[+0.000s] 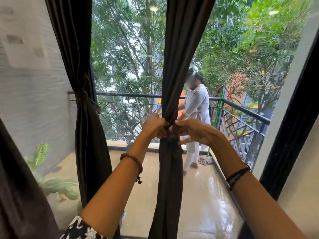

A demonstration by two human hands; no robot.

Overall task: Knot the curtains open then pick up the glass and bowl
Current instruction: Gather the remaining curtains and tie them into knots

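A dark brown curtain [179, 66] hangs in the middle of the window, gathered into a narrow bundle with a knot [173, 137] at hand height. My left hand [154, 125] grips the fabric on the knot's left side. My right hand [191, 131] pinches the fabric on its right side, with the lower fingers spread. A second brown curtain [86, 118] to the left is tied back with a knot [82, 95]. No glass or bowl is in view.
Behind the pane is a balcony with a glossy tiled floor [203, 195] and a black railing [245, 109]. A person in white [196, 107] stands there with a green-handled mop [216, 114]. A leafy plant [51, 183] sits at the lower left. A black window frame [291, 135] is on the right.
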